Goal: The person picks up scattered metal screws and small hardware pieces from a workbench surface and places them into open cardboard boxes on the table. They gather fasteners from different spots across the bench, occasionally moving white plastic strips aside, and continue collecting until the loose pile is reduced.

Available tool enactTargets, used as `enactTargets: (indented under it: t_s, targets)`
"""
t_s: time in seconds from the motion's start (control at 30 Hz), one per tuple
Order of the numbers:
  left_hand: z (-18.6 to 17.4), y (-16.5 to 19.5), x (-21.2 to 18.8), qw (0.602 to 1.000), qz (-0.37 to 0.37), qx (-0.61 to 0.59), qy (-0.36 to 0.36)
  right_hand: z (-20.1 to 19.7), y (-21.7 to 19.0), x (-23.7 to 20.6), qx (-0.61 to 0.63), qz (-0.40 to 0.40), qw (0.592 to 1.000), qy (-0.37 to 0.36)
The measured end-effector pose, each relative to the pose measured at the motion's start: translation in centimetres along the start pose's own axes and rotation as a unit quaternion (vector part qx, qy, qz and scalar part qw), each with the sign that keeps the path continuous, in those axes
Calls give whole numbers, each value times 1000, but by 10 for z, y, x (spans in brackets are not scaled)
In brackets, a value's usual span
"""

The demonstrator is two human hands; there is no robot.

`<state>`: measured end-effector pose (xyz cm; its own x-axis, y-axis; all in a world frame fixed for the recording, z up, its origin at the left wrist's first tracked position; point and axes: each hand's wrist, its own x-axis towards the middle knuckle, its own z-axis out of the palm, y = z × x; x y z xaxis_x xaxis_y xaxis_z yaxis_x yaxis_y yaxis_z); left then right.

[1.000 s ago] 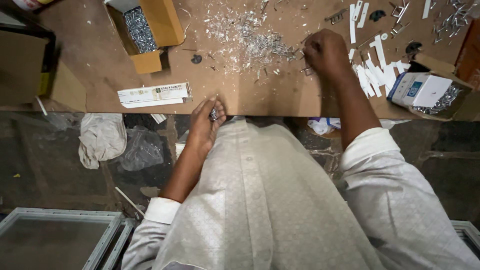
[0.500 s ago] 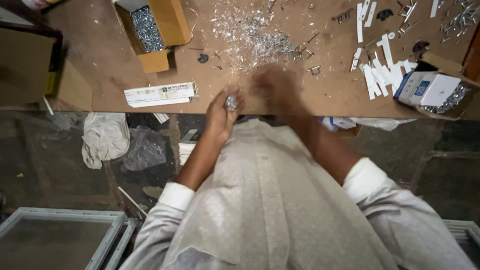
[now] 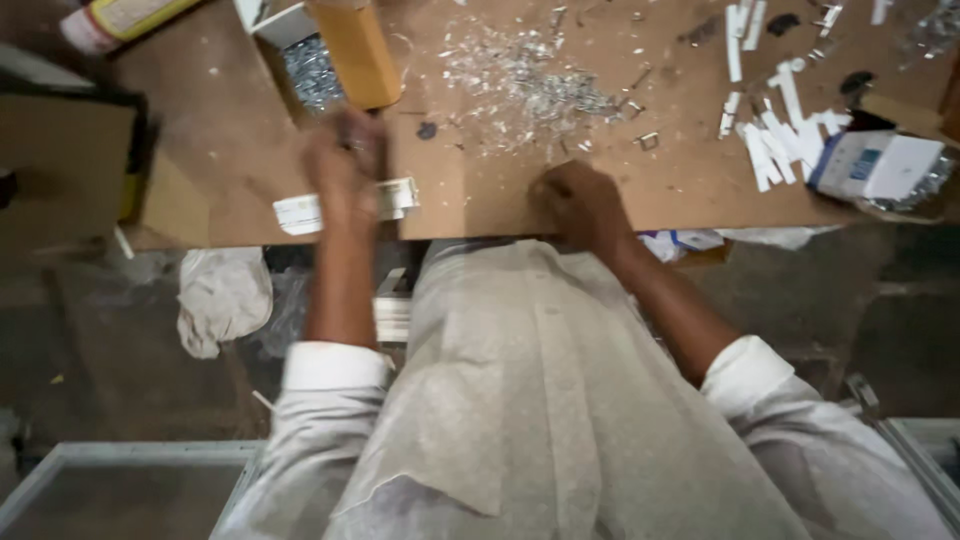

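My left hand [image 3: 345, 168] is blurred in motion over the brown table [image 3: 200, 190], just below an open cardboard box [image 3: 355, 50] that holds small metal parts [image 3: 310, 72]. Its fingers are pinched together, with a small pale glint of a metal part at the tips. My right hand [image 3: 580, 200] rests at the table's near edge with its fingers curled in, and nothing shows in it. A scattered heap of small shiny metal pieces [image 3: 530, 85] lies on the table beyond the right hand.
White plastic strips [image 3: 775, 130] and a white and blue box [image 3: 880, 165] lie at the right. A flat white packet [image 3: 300, 212] sits at the table edge under my left hand. A yellow bottle [image 3: 125, 18] lies far left. A white rag [image 3: 222, 298] hangs below the table.
My left hand rose from the table edge to the cardboard box. My right hand came back from the metal heap, met the left hand, then settled at the table's near edge.
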<state>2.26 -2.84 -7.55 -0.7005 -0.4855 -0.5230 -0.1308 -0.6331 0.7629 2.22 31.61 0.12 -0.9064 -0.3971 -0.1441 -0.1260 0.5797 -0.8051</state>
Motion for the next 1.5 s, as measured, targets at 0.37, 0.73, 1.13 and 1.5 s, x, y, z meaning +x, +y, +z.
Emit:
enactTargets:
  t_s: [0.37,0.73,1.13,1.5]
  targets:
    - [-9,88,33,707,406,578,-35,-49,106,37,-101,-3,978,180]
    - [5,59,-86,826,230,514,-28,-43,109,40,151,105,966,182]
    - [16,24,-130,801,297,511,-96,-55,113,46,-131,-53,989,42]
    - [8,0,-147,797,279,528,-93,-60,115,48,-157,-64,985,-2]
